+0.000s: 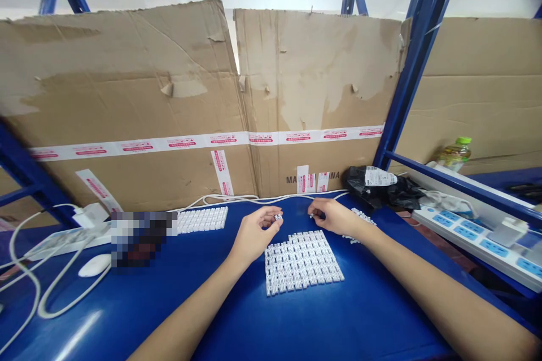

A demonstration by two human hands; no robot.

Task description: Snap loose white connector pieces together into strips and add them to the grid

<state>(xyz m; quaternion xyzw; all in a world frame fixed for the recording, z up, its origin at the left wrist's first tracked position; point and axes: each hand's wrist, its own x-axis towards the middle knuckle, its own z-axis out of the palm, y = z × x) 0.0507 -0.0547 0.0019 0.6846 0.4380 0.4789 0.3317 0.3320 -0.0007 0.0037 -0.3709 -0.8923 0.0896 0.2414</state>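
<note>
My left hand (256, 232) is curled, pinching a small white plastic piece (278, 217) between thumb and fingertips above the blue table (271, 321). My right hand (332, 216) is closed in a pinch on another tiny white piece (311, 215), just right of the left hand. Below both hands lies a flat block of several joined white pieces (302, 262). Loose white pieces (359, 217) lie behind my right wrist. A second strip of white pieces (202, 219) lies to the left.
Cardboard sheets (169, 107) wall off the back. A black bag (381, 186), a green-capped bottle (455, 153) and a power strip (478, 240) sit at right. A white mouse (95, 264), cables (51, 282) and a blurred patch are at left. Blue rack posts (417, 56) frame the table.
</note>
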